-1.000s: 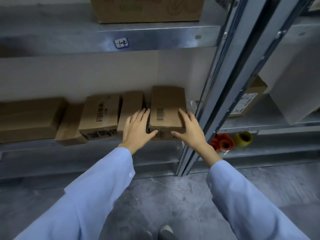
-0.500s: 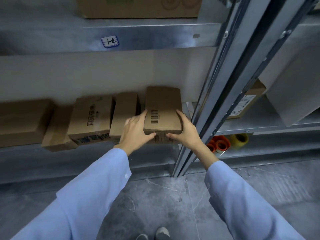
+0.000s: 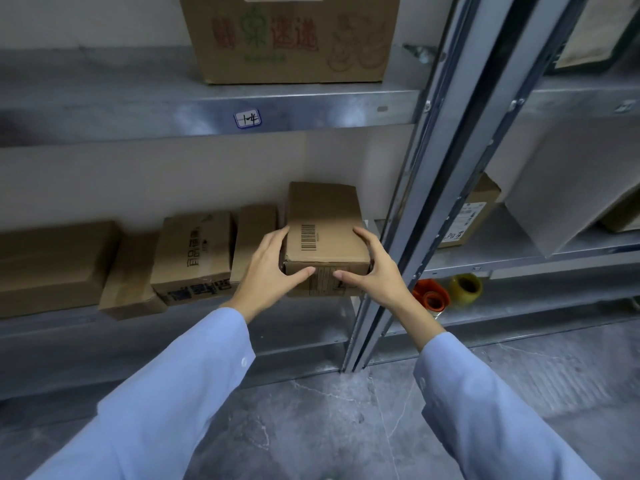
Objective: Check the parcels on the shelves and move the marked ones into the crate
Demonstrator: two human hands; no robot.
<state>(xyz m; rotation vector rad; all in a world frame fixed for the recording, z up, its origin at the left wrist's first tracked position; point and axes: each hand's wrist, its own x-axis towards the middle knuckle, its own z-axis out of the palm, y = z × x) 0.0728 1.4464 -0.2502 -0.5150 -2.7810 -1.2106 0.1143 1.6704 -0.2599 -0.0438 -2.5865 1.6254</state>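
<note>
- Being grasped between left hand (image 3: pixel 270 268) and right hand (image 3: pixel 375 271): the brown barcoded cardboard parcel (image 3: pixel 329 220).
- Level withdrawal is being advised, clear of the grey steel upright (image 3: pixel 412 216).

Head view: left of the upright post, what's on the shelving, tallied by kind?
Cardboard boxes: 6
Handwritten shelf tag: 1
Total: 7

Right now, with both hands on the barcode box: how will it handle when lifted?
The box is probably stiff: its cardboard faces look flat. Likely light: left hand and right hand hold it by the sides, thumbs on the front. Flat-sided, so it shouldn't roll.
</note>
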